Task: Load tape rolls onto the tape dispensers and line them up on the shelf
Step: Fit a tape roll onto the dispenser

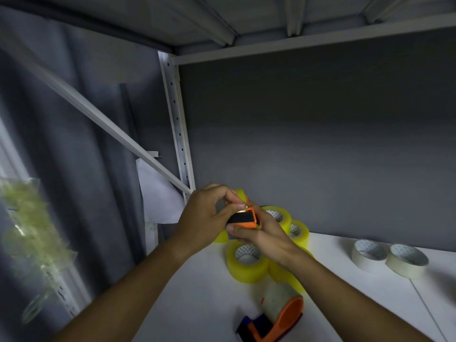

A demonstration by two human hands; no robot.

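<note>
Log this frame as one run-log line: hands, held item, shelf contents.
left hand: pinches dispenser top | right hand: grips orange dispenser | shelf: yellow rolls, white rolls, loaded dispenser

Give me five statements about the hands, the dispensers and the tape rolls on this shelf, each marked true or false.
1. Both hands, left hand and right hand, hold the orange dispenser. True.
2. A second dispenser lies on the shelf. True.
3. That second dispenser has no roll loaded. False: it carries a pale roll.
4. Two white tape rolls sit side by side at the right. True.
5. The yellow tape rolls are stacked in one tower. False: they lie clustered on the shelf.
</note>
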